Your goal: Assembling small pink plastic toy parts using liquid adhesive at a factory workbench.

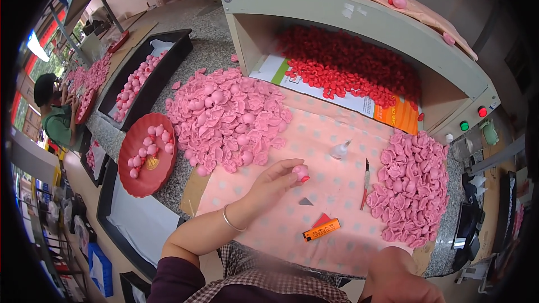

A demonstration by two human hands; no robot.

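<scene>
My left hand reaches over the pink dotted cloth and pinches a small pink figure with a red tip between its fingertips. A bangle circles that wrist. My right hand sits low at the bottom edge, seen from the back; its fingers are hidden. A large heap of pink soft parts lies left of the held piece, another pink heap lies to the right. Small red pieces fill the open box behind.
A craft knife, a small glue bottle and an orange packet lie on the cloth. A red plate and a black tray hold finished pink figures at left. Another person works at far left.
</scene>
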